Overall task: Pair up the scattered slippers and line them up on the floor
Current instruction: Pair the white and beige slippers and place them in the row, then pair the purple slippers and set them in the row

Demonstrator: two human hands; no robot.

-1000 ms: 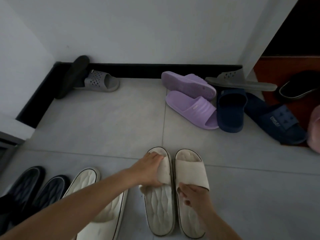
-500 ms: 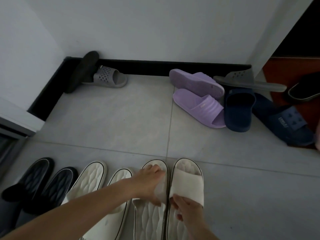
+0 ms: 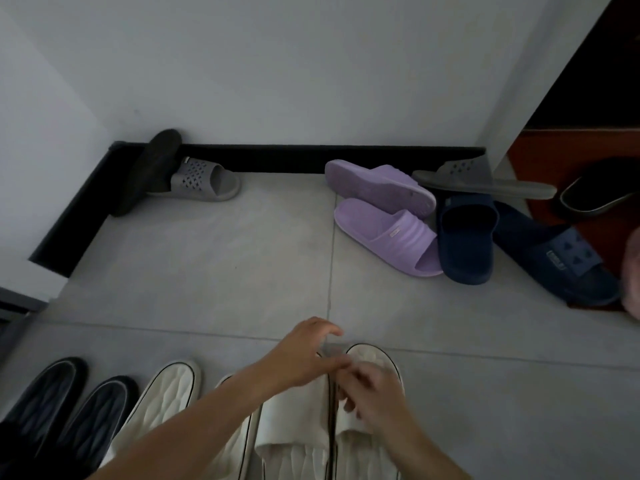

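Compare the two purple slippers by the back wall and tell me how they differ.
The far purple slipper is flipped, its sole facing up, while the near purple slipper sits upright with its ribbed strap on top. The far one leans on the near one; the near one lies flat on the floor. The near one also touches the navy slipper. Both share the same lilac colour and slide shape.

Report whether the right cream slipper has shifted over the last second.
Yes. The right cream slipper slid back toward the person: its toe reached past the horizontal tile joint and now stops at it.
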